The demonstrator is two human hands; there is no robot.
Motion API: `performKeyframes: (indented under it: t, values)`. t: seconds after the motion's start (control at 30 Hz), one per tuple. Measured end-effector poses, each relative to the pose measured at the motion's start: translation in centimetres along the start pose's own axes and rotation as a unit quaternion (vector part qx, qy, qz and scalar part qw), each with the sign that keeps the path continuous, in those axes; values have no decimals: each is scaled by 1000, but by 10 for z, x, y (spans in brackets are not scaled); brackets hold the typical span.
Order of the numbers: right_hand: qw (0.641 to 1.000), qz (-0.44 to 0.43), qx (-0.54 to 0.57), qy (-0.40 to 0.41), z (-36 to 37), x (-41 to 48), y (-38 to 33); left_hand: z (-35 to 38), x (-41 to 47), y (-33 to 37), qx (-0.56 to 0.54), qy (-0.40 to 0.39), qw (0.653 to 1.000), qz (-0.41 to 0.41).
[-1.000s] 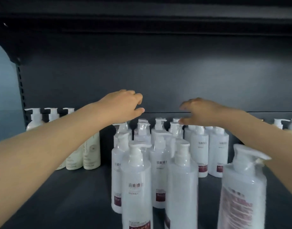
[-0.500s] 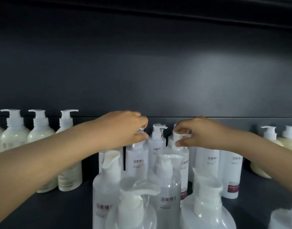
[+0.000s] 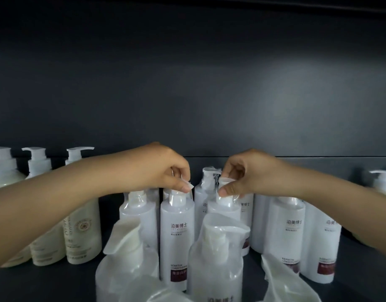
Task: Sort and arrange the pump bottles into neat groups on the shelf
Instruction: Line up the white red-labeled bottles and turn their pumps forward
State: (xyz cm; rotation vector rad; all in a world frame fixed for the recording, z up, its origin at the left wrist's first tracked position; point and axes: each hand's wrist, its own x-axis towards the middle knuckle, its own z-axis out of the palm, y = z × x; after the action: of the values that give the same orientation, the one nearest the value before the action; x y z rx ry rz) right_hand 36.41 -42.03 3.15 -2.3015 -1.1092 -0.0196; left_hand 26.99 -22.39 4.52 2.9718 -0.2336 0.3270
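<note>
Item: white pump bottles (image 3: 283, 227), clustered mid-shelf (image 3: 56, 282), nearer its back edge than its front.

- Left hand (image 3: 163, 171): fingers curled, pinching the pump head of the labelled white bottle (image 3: 177, 232) from above.
- Right hand (image 3: 248, 173): likewise pinching the pump head of the second white bottle (image 3: 223, 209), just beside the first.
- Axis: both bottles upright, each directly beneath its own hand.
- Neighbours: packed close on all sides, with taller-looming bottles toward the front edge.
- Cream bottles (image 3: 83, 232): separate row toward the left end.
- Judgement: straight vertical lift needed before any sideways travel.
</note>
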Motion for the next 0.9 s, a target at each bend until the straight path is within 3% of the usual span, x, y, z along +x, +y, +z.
performKeyframes:
  t: [0.43,0.9]
  values:
    - [995,18,-66,79,26,3,-15,2,0,-6,-25,-10,1000,12]
    - [997,61,-21,34,21,-4,-14,6,-1,-8,-2,6,1000,21]
